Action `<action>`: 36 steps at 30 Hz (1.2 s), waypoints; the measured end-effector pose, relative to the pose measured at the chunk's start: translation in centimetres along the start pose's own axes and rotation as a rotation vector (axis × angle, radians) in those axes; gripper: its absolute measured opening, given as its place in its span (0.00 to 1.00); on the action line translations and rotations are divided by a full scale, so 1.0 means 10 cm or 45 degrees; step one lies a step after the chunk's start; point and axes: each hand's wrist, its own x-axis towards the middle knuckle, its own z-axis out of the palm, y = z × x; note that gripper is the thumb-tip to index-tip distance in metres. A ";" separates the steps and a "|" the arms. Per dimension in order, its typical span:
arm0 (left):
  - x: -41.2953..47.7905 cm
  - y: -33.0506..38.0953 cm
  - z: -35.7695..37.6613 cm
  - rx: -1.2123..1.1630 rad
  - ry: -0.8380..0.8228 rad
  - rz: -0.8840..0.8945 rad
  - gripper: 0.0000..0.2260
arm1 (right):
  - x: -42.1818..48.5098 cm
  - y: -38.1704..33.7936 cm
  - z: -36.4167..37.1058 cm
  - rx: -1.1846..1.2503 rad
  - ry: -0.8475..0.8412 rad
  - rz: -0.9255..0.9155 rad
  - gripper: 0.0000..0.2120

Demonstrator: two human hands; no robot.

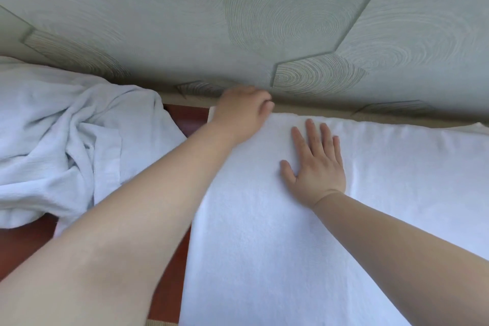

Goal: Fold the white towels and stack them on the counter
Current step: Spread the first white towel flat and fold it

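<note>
A white towel (383, 206) lies spread flat over the red-brown counter (185, 116), reaching from the wall to the near edge. My left hand (242, 114) is at the towel's far left corner by the wall, its fingers curled on the edge there. Flat on the towel's upper middle rests my right hand (316, 164), fingers straight and spread. A crumpled heap of white towels (66, 145) sits on the counter to the left.
A pale green wall (264, 21) with ring-patterned hexagon panels rises right behind the counter. A strip of bare red-brown counter shows between the heap and the spread towel.
</note>
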 end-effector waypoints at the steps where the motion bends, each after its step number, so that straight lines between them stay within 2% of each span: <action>1: 0.06 0.24 0.10 -0.054 -0.084 0.092 0.14 | 0.00 0.00 0.00 0.005 0.000 0.003 0.38; 3: 0.14 0.57 0.29 -0.060 -0.228 0.148 0.13 | 0.00 -0.01 0.00 0.033 0.012 0.018 0.41; 5: 0.17 0.62 0.41 0.045 -0.218 0.079 0.16 | 0.00 -0.01 0.00 0.049 0.028 0.036 0.43; 8: 0.16 0.34 0.43 0.196 -0.185 -0.072 0.24 | 0.01 -0.01 0.00 0.021 0.028 0.032 0.43; 10: 0.09 0.09 0.40 0.226 -0.171 -0.160 0.26 | 0.01 0.00 0.00 0.017 0.018 0.031 0.43; 12: -0.08 -0.21 0.34 0.234 -0.093 -0.222 0.26 | 0.00 0.00 -0.01 0.011 0.009 0.026 0.42; 15: -0.52 -0.62 0.23 0.084 0.029 -0.218 0.25 | 0.00 0.00 -0.02 0.002 0.012 0.022 0.42; 20: -1.02 -0.95 0.19 0.186 -0.131 -0.132 0.30 | 0.01 -0.01 -0.02 -0.002 0.014 0.026 0.42; 24: -1.16 -0.76 0.12 0.012 -0.052 -0.229 0.28 | 0.01 -0.02 -0.02 -0.005 0.021 0.026 0.41; 27: -1.45 -0.28 0.25 -0.068 0.020 -0.165 0.27 | 0.01 -0.03 -0.02 -0.018 0.027 0.030 0.41; 30: -1.96 0.06 0.46 -0.055 -0.093 0.002 0.29 | 0.00 -0.03 -0.01 -0.006 0.038 0.032 0.41; 32: -2.30 0.02 0.54 0.067 -0.143 0.015 0.31 | -0.01 -0.02 0.00 -0.010 0.036 0.031 0.41; 36: -2.61 -0.30 0.43 0.068 -0.191 -0.308 0.34 | -0.01 0.00 0.02 -0.001 0.061 0.022 0.41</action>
